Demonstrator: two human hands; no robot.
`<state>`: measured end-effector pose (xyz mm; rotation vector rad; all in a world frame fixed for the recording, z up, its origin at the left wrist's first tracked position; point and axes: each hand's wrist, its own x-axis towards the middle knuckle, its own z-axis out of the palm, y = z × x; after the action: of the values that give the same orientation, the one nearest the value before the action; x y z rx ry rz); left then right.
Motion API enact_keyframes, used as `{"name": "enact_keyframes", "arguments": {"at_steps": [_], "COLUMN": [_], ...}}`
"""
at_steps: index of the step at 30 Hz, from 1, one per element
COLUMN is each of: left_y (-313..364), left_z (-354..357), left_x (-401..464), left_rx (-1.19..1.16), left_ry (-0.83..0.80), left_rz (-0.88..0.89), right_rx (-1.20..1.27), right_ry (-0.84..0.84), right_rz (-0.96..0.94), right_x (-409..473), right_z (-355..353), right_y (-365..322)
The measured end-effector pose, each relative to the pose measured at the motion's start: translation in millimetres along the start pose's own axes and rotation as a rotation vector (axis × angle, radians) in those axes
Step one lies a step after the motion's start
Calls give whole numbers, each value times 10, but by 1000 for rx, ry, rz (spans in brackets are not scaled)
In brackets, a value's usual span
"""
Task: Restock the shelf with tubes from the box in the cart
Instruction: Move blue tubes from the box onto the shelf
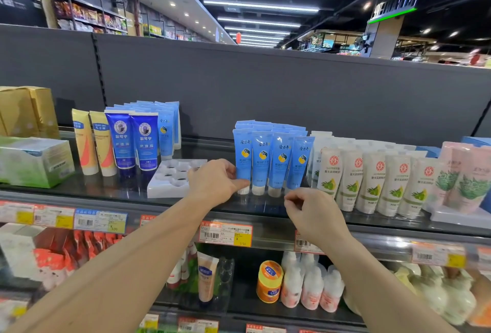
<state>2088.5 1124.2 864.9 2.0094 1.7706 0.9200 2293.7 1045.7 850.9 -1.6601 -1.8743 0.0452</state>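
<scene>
Several light blue tubes [271, 160] stand cap-down in rows at the middle of the top shelf [132, 189]. My left hand [215, 182] grips the lower part of the leftmost front tube [243, 157], thumb by its white cap. Just below and in front of the rightmost blue tube is my right hand [312, 213], fingers loosely curled and holding nothing. An empty white holder tray [172, 178] with round holes lies left of my left hand. More light blue tubes [167, 130] stand further back on the left. The cart and box are out of view.
Dark blue tubes [132, 141] and yellow tubes [93, 144] stand at the left, white tubes [372, 181] and pink tubes [462, 176] at the right. A green box [34, 162] sits far left. Price tags line the shelf edge; a lower shelf holds jars and bottles.
</scene>
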Motion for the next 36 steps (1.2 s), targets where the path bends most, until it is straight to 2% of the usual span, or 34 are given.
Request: {"name": "enact_keyframes", "arguments": {"at_steps": [4, 11, 15, 19, 23, 28, 32, 36], "left_y": [-55, -62, -57, -181, -522, -1205, -1832, -2722], "left_z": [-36, -63, -157, -375, -661, -1224, -1902, -2703], "left_x": [-36, -114, -196, -416, -748, -1232, -1762, -2431], "left_rx": [121, 291, 239, 126, 40, 73, 140, 313], "left_ry": [29, -3, -7, 106, 181, 241, 282, 298], "left_rz": [11, 14, 47, 94, 75, -78, -153, -246], "right_rx": [-57, -77, -32, 65, 169, 248, 231, 203], "right_ry": [65, 61, 41, 43, -31, -177, -173, -203], "right_rz": [39, 67, 9, -82, -197, -229, -356, -481], "right_x": [-21, -34, 2, 89, 105, -73, -246, -639], "right_z": [-32, -17, 46, 198, 467, 865, 1259, 1814], "right_y": [3, -49, -194, -535, -1018, -1834, -2747, -3919]}}
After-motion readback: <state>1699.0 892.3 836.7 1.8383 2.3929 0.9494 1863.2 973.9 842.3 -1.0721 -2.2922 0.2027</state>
